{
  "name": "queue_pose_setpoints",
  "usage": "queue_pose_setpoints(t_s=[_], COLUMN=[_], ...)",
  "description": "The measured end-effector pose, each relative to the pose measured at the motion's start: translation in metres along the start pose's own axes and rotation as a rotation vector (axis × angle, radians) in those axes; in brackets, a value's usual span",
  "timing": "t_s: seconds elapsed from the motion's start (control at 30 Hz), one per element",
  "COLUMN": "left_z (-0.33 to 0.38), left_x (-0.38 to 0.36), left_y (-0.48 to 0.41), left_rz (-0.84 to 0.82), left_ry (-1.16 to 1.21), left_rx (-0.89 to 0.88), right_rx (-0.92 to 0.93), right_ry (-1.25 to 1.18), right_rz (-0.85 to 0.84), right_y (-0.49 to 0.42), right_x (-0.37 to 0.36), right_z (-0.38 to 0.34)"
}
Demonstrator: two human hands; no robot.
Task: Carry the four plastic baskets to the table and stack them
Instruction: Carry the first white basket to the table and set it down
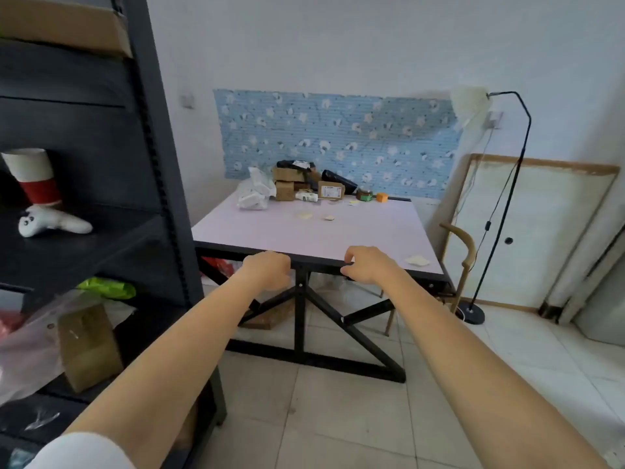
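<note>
No plastic basket is in view. The pale pink table (pixel 365 228) on its black frame stands ahead of me against the wall. Both my bare arms reach forward toward its near edge. My left hand (pixel 267 270) shows its back, fingers loosely curled downward, with nothing in it. My right hand (pixel 367 265) is level with it a little to the right, fingers also loosely curled and holding nothing. Both hands hang in the air in front of the table edge.
A dark metal shelf unit (pixel 159 164) stands close on my left, holding a cardboard box, bags and a white toy (pixel 50 223). Small boxes and bags (pixel 304 184) crowd the table's far end. A wooden chair (pixel 463 252) and a floor lamp (pixel 507 198) stand right of the table.
</note>
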State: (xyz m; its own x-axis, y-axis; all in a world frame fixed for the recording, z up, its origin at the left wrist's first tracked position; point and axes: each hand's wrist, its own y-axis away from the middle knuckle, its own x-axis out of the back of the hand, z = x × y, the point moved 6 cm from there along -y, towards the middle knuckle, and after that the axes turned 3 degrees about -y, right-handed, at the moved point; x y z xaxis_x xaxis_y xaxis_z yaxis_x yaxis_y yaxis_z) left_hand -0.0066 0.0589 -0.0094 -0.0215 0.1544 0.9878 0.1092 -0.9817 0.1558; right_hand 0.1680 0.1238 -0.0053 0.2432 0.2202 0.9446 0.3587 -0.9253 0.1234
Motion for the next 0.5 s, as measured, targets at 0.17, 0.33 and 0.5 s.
queue_pose_setpoints(t_s=[0.17,0.33,0.5], left_z=[-0.025,-0.072,-0.130], left_x=[-0.011,-0.030,-0.067], left_y=[0.026,0.096,0.230], left_rz=[0.015,0.011,-0.023], left_ry=[0.000,0.033,0.101], left_rx=[0.055,0.282,0.578], right_rx=[0.059,0.269,0.599], right_ry=[0.046,0.149,0.210], right_rz=[-0.034,-0.138,-0.267], right_y=[0.008,0.029,0.082], right_x=[-0.008,-0.045,-0.112], right_z=[-0.024,-0.085,-0.193])
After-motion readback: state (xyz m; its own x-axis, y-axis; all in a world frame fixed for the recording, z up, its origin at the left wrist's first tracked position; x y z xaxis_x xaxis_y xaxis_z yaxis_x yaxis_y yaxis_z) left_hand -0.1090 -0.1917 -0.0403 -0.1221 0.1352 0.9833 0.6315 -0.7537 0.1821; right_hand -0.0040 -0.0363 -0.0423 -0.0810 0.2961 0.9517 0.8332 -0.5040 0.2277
